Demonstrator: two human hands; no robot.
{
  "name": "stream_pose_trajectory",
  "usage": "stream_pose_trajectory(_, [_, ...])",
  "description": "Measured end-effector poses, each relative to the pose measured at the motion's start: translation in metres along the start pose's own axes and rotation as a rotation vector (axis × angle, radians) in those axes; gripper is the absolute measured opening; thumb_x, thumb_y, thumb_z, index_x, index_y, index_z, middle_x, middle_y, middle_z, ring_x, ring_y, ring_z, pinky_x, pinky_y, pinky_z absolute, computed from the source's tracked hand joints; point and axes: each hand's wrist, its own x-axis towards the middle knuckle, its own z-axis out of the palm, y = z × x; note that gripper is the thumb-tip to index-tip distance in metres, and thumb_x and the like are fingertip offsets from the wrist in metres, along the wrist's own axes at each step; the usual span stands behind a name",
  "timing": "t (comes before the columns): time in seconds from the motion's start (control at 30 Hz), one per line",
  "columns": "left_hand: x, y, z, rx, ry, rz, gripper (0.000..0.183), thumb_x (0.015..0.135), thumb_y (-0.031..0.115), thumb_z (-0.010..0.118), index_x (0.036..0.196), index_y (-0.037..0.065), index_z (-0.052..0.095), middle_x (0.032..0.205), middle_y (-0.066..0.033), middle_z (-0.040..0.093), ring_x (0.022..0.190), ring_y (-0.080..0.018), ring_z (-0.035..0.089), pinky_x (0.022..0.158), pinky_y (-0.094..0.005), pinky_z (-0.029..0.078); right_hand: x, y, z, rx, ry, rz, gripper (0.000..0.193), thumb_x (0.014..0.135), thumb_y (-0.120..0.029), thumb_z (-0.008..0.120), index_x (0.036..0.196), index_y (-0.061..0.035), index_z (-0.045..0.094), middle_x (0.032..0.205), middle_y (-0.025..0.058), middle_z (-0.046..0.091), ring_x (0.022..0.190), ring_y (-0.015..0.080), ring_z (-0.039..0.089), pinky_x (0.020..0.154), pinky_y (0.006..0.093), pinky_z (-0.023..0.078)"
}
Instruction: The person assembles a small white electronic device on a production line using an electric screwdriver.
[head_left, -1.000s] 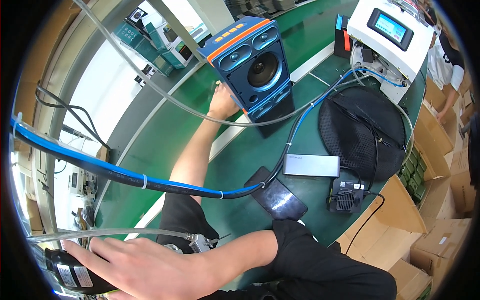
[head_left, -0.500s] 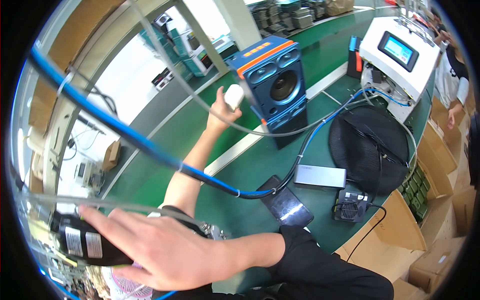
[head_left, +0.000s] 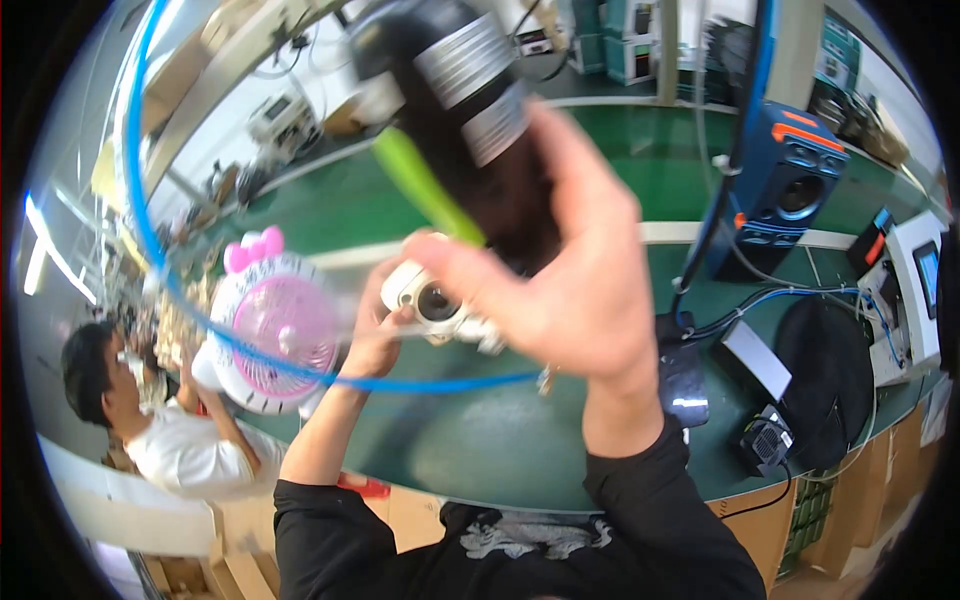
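My right hand is raised close to the view, its fingers wrapped round a black power screwdriver with pale labels and a bright green lever. The working tip of the tool cannot be seen. Lower and to the left, my left hand grips a small white camera-like unit that has a round dark lens. My right thumb overlaps the unit in this view, and I cannot tell whether it touches. Motion blurs both hands somewhat.
A pink and white fan stands on the left, beside a seated person. A blue hose loops across the front. To the right are a blue speaker, a dark phone, a silver box and a black round bag.
The view has swung left. My right hand now holds the power screwdriver in front of me. My left hand has drawn the white unit back from beside the speaker.
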Motion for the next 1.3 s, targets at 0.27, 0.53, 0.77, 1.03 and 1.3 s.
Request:
stream_pose_trajectory(0.27, [-0.111, -0.043, -0.009, -0.419, -0.153, -0.551, 0.058, 0.09, 0.03, 0.062, 0.138, 0.003, 0.041, 0.127, -0.0121, 0.057, 0.115, -0.0212, 0.061, 0.094, -0.0389, 0.055, 0.012, 0.031, 0.023, -0.144, 0.062, -0.067, 0.034, 0.081, -0.014, 0.083, 0.101, -0.0008, 0.059, 0.085, 0.0007, 0.065, 0.073, 0.0056, 0.058, 0.067, 0.0201, 0.046])
stream_pose_trajectory(0.53, [-0.083, -0.063, -0.008, 0.093, -0.363, -0.432, 0.049, 0.093, 0.021, 0.05, 0.135, -0.003, 0.049, 0.118, -0.0127, 0.062, 0.103, -0.0205, 0.063, 0.088, -0.0367, 0.053, 0.017, 0.055, 0.025, 0.007, -0.06, -0.118, 0.025, 0.09, -0.009, 0.069, 0.105, 0.0016, 0.052, 0.09, 0.0109, 0.062, 0.065, 0.0151, 0.062, 0.06, 0.0303, 0.055])
stream_pose_trajectory(0.77, [-0.08, -0.058, -0.004, 0.449, -0.397, -0.213, 0.043, 0.089, 0.023, 0.056, 0.124, 0.0, 0.06, 0.115, -0.0187, 0.065, 0.103, -0.0299, 0.064, 0.092, -0.038, 0.049, 0.02, 0.049, 0.04, 0.151, -0.08, -0.165, 0.072, 0.093, -0.035, 0.071, 0.142, -0.0047, 0.029, 0.095, 0.0121, 0.058, 0.064, 0.0162, 0.061, 0.054, 0.0258, 0.05])
stream_pose_trajectory(1.03, [-0.067, -0.043, -0.015, 0.647, -0.241, -0.053, 0.032, 0.096, 0.018, 0.061, 0.122, 0.0, 0.06, 0.1, -0.0129, 0.067, 0.083, -0.0232, 0.064, 0.076, -0.0329, 0.052, 0.019, 0.044, 0.046, 0.149, -0.016, -0.194, 0.081, 0.091, -0.042, 0.07, 0.149, -0.0087, 0.024, 0.096, 0.0138, 0.059, 0.063, 0.0191, 0.062, 0.051, 0.0275, 0.052])
stream_pose_trajectory(1.3, [-0.037, -0.081, -0.012, 1.025, -0.175, 0.118, 0.017, 0.089, 0.016, 0.067, 0.1, 0.005, 0.064, 0.095, -0.0109, 0.064, 0.096, -0.0298, 0.063, 0.081, -0.0406, 0.053, 0.015, 0.046, 0.053, 0.185, 0.024, -0.21, 0.09, 0.087, -0.035, 0.076, 0.152, -0.0077, 0.02, 0.101, 0.0129, 0.059, 0.068, 0.0187, 0.06, 0.053, 0.0289, 0.052])
